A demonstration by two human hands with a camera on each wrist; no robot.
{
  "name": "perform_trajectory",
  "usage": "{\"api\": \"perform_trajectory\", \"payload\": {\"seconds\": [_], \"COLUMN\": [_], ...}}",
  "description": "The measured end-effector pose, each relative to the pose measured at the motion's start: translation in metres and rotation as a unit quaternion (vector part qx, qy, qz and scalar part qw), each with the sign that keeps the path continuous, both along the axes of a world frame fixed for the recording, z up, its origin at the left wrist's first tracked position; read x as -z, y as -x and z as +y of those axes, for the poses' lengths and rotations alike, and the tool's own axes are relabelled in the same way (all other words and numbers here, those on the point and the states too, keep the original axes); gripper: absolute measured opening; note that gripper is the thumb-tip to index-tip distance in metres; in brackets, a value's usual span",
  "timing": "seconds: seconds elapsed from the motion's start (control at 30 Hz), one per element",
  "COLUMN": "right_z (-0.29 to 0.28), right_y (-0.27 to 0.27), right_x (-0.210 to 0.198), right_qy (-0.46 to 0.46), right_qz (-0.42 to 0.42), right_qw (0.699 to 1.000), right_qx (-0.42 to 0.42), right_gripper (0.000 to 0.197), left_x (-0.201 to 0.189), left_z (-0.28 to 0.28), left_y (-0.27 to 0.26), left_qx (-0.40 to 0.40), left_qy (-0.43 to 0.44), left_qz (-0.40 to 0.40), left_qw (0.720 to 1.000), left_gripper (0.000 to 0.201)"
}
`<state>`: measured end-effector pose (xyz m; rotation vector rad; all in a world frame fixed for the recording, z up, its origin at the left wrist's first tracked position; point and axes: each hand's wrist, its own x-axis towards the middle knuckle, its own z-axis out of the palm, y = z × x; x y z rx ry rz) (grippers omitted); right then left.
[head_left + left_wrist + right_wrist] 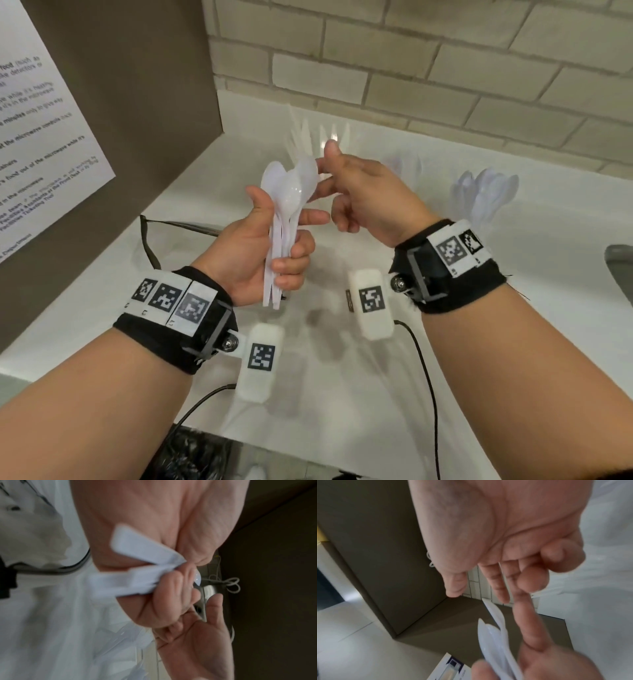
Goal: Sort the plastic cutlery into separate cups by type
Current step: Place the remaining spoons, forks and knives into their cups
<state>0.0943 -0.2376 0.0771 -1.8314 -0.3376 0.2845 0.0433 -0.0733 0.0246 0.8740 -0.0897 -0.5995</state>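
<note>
Spoons (291, 205) upright in left hand (260, 253) grip, bowls above.

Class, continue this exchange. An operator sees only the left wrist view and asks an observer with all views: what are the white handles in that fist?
Observer: Spoons; the head view shows their bowls above the left hand.
Operator: Is the right hand touching them?
Observer: The right hand reaches beside the bowls, holding nothing; contact is unclear.
Operator: Where might they go?
Observer: Probably with the other spoons standing far right on the counter.
</note>
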Motion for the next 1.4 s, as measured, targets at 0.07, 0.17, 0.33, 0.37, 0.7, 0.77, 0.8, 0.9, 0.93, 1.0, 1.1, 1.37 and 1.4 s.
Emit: {"api": "perform_trajectory", "payload": {"seconds": [0.07,0.17,0.33,0.37,0.7,0.77,0.8,0.9,0.93,1.0,1.1,1.37,1.4], "right_z": [-0.005,-0.016,-0.035,-0.038,-0.064,-0.065,-0.065,-0.066,-0.066,-0.064,-0.057,-0.063,-0.062], "right_y": [0.014,0.027,0.033,0.033,0.034,0.033,0.033,0.034,0.034,0.035,0.034,0.034,0.035], "right_x": [0.0,0.005,0.013,0.014,0.026,0.026,0.026,0.027,0.027,0.029,0.033,0.035,0.035], "right_qy": [0.001,0.0,0.022,0.022,-0.046,-0.063,-0.072,-0.109,-0.131,-0.163,-0.143,-0.163,-0.141], "right_qz": [0.0,-0.027,-0.046,-0.042,0.001,0.002,0.004,0.026,0.042,0.063,0.046,0.065,0.058], "right_qw": [1.0,0.999,0.998,0.999,0.999,0.998,0.997,0.994,0.99,0.984,0.986,0.983,0.987], "right_qx": [-0.01,-0.026,-0.027,-0.019,0.007,0.007,0.008,0.014,0.015,0.029,0.075,0.055,0.044], "right_gripper": [0.044,0.042,0.053,0.045,0.055,0.046,0.041,0.033,0.031,0.025,0.024,0.034,0.034], "left_x": [0.001,0.002,0.002,0.004,0.003,0.001,0.001,0.0,0.0,0.002,0.007,0.008,0.009], "left_z": [-0.007,-0.021,-0.04,-0.041,-0.05,-0.053,-0.055,-0.059,-0.06,-0.061,-0.061,-0.062,-0.063], "left_y": [0.0,0.002,0.008,0.008,0.01,0.011,0.011,0.012,0.012,0.011,0.008,0.008,0.008], "left_qx": [0.021,0.037,0.066,0.061,-0.015,-0.028,-0.036,-0.062,-0.072,-0.093,-0.099,-0.112,-0.109], "left_qy": [-0.008,-0.057,-0.145,-0.148,-0.294,-0.317,-0.321,-0.309,-0.309,-0.338,-0.378,-0.398,-0.415], "left_qz": [-0.009,-0.008,-0.023,-0.027,-0.129,-0.139,-0.138,-0.132,-0.135,-0.162,-0.2,-0.222,-0.236], "left_qw": [1.0,0.998,0.987,0.987,0.947,0.938,0.936,0.94,0.939,0.923,0.898,0.883,0.872], "left_gripper": [0.092,0.083,0.077,0.074,0.037,0.04,0.04,0.039,0.037,0.032,0.028,0.029,0.029]}}
